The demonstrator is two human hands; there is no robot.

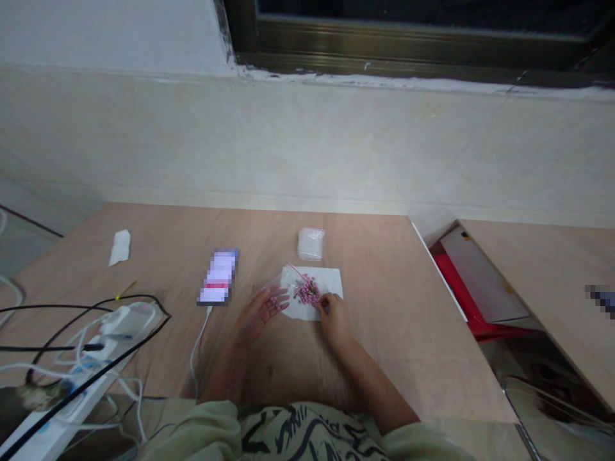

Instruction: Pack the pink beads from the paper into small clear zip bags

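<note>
My left hand (262, 312) lies palm up on the plywood table (379, 256), with a few small pink beads at its fingers. A clear plastic bag (283, 280) sits just beyond those fingers, its edge near or against them. A pile of pink beads (306, 290) rests on a white paper sheet (331, 280), and a thin pink strip runs from it. My right hand (334, 318) curls at the paper's near edge, fingertips beside the pile. Whether those fingers pinch anything is hidden. Beyond the paper lies a small sealed bag of white material (311, 244).
A phone (218, 276) lies left of my hands, its cable trailing toward the near edge. A tissue (120, 247) lies further left. A power strip (115, 334) with tangled cables sits at the near left. A gap with a red object (461, 288) separates this table from another (542, 288).
</note>
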